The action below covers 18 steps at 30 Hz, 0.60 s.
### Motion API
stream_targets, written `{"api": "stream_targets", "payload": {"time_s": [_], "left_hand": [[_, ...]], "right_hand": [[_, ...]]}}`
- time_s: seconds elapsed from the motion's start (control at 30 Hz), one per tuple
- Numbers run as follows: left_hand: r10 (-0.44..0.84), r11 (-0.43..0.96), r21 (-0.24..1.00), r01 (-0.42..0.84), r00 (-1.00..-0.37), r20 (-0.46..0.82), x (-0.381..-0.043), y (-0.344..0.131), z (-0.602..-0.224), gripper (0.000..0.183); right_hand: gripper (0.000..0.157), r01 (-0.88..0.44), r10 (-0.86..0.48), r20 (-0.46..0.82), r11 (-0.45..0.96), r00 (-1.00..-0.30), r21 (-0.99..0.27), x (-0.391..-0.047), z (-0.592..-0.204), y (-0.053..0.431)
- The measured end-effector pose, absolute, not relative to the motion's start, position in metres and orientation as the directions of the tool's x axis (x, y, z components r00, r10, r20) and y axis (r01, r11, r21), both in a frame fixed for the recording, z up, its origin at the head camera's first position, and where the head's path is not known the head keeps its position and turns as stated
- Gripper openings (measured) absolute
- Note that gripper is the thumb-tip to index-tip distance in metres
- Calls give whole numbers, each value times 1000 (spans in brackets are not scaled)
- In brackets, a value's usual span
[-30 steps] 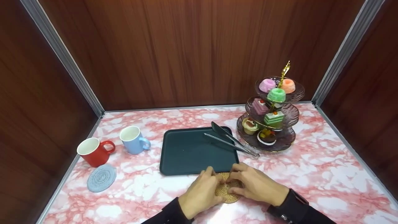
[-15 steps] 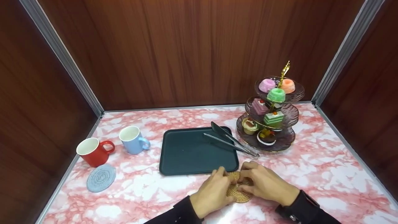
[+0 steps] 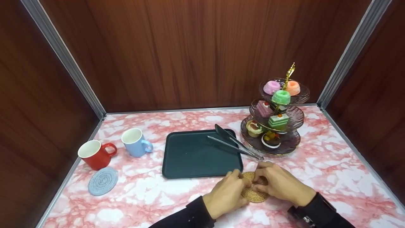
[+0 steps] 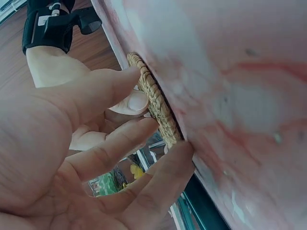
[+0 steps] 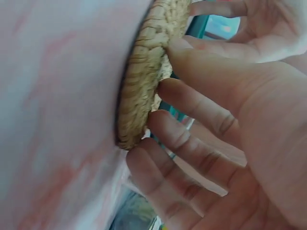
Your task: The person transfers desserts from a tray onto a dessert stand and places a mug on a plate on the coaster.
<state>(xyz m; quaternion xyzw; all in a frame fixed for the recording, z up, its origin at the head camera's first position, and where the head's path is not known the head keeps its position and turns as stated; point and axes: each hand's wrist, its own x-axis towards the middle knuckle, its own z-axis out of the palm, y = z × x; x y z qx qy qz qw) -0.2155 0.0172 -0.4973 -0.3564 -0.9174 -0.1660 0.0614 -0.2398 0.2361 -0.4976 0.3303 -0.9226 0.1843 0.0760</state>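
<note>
A round tan woven coaster (image 3: 255, 197) lies flat on the table just in front of the dark tray's right corner. My left hand (image 3: 226, 193) grips it from the left, thumb at the near edge and fingertips farther back. From the right, my right hand (image 3: 283, 184) holds the same coaster with bent fingers and thumb. In the left wrist view, the thumb and fingertips sit on the coaster's braided rim (image 4: 160, 108). The right wrist view shows fingertips spread along the woven coaster (image 5: 141, 76), whose underside is close against the table.
A dark green tray (image 3: 190, 158) lies mid-table, with metal tongs (image 3: 235, 145) resting across its right side. A tiered stand (image 3: 294, 144) with small cakes stands at the back right. At left are a blue mug (image 3: 134, 145), a red mug (image 3: 98, 158) and a grey-blue coaster (image 3: 103, 181).
Both hands have slid to the right and slightly away from me, carrying the woven coaster along the table. The tray, tongs, mugs and stand have not moved.
</note>
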Motion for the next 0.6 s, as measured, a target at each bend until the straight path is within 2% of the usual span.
{"api": "stream_targets", "payload": {"time_s": [0.27,0.6], "left_hand": [[691,653,195,732,-681,244,-218,29,-502,38],[721,625,204,754,-657,221,-221,34,-504,41]], "right_hand": [[17,-573,-538,198,764,-819,-296,-244,-491,251],[19,-510,-486,156,811,-860,-288,-246,-484,267]]}}
